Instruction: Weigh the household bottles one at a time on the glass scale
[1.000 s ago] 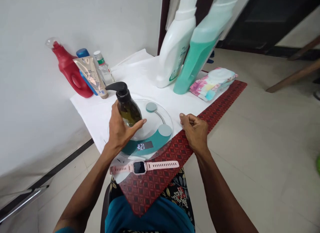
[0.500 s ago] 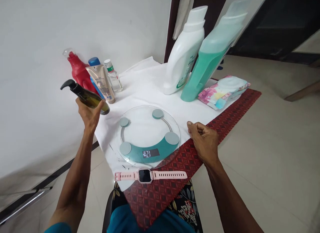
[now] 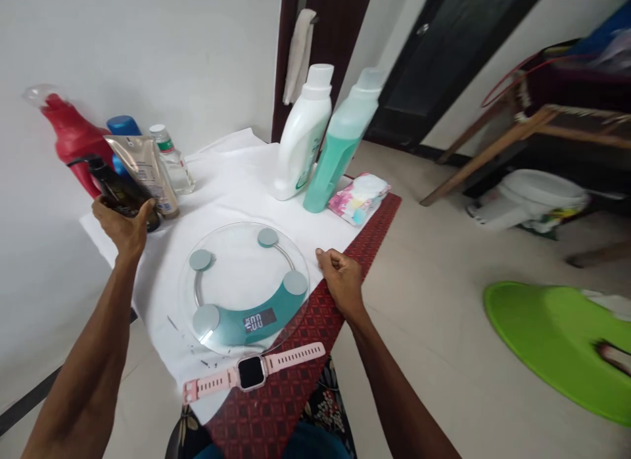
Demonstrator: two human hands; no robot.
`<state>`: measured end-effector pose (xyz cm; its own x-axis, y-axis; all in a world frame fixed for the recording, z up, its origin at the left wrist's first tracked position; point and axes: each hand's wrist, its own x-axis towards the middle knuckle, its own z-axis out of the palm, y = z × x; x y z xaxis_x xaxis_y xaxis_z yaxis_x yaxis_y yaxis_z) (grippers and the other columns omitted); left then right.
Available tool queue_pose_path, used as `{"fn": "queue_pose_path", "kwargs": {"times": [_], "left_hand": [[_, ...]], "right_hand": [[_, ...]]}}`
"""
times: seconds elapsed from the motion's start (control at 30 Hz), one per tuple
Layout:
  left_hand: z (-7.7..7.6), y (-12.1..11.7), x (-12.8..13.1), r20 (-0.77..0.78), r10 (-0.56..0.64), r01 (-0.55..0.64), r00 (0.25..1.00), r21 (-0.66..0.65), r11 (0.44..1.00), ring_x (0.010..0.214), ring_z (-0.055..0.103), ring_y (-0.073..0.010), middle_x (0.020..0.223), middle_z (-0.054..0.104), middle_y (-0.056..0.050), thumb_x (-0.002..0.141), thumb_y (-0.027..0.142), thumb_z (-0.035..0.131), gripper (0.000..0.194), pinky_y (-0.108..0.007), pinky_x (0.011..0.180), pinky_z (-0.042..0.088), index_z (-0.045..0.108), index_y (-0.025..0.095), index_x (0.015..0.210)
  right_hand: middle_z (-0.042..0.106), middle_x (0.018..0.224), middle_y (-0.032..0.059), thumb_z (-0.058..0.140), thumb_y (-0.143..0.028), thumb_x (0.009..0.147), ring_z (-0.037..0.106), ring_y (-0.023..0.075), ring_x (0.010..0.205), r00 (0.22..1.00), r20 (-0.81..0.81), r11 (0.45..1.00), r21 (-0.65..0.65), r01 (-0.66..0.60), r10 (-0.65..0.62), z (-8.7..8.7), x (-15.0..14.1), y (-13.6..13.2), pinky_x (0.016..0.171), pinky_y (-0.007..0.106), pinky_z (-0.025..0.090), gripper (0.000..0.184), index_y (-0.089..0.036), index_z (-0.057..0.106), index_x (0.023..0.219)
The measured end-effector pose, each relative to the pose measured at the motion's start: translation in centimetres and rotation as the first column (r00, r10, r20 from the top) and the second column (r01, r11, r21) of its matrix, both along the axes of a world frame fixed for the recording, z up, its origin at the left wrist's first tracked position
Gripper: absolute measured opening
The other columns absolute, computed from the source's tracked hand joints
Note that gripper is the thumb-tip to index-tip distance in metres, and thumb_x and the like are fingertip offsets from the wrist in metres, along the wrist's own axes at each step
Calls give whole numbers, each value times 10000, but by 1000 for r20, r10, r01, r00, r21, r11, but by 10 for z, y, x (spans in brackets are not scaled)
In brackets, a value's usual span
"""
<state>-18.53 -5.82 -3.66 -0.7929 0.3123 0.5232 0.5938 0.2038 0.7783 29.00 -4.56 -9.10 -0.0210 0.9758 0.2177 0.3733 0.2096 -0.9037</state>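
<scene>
My left hand (image 3: 122, 229) is wrapped round a dark pump bottle (image 3: 116, 189) at the table's left side, thumb on its right. Close behind and beside this bottle stand a red bottle (image 3: 79, 133), a blue-capped bottle (image 3: 123, 125), a gold tube (image 3: 142, 166) and a clear bottle with a white cap (image 3: 172, 163). My right hand (image 3: 342, 278) rests curled at the table's right edge, with nothing visible in it. Between my hands lies a round glass scale (image 3: 236, 340), its display lit and nothing on the glass. A pink-strapped smartwatch (image 3: 251, 372) lies in front of it.
A white bottle (image 3: 303, 137) and a green liquid bottle (image 3: 340, 143) stand at the back right, beside a wipes pack (image 3: 359, 199). White cloth (image 3: 221, 173) partly covers the red patterned tabletop (image 3: 266, 413). On the floor to the right is a green plastic object (image 3: 547, 340).
My left hand has lowered the pump bottle beside the other toiletries. The digits on the scale's display have changed. My view has turned right; my right hand stays curled at the edge.
</scene>
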Motion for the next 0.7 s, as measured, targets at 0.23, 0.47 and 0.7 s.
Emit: {"fn": "queue_pose_path", "kwargs": {"times": [0.23, 0.47, 0.7], "left_hand": [[-15, -19, 28, 111, 26, -14, 994, -106, 994, 1595, 358, -299, 1702, 315, -289, 791, 252, 837, 1103, -425, 1338, 292, 175, 29, 1644], [-29, -20, 50, 351, 121, -100, 929, -79, 992, 1504, 487, -254, 1632, 422, -263, 1059, 240, 501, 563, -442, 1320, 333, 333, 66, 1567], [-28, -31, 79, 176, 29, -18, 984, -61, 998, 1654, 261, -370, 1687, 277, -362, 959, 322, 712, 927, -507, 1397, 126, 200, -64, 1629]], "right_hand": [[400, 572, -53, 579, -670, 963, 370, 120, 568, 1000, -16, 1000, -29, -11, 11, 1, -3, -4, 584, 304, 291, 574, -250, 439, 598], [687, 1098, 76, 720, -692, 897, 651, 226, 968, 922, -14, 902, 201, 382, -387, 25, 17, -1, 819, 356, 549, 527, -228, 613, 1122], [318, 1689, 329, 838, -728, 718, 307, 423, 1631, 815, 129, 825, 71, 561, -565, 35, 38, 88, 1330, 571, 339, 1286, -74, 253, 1658]]}}
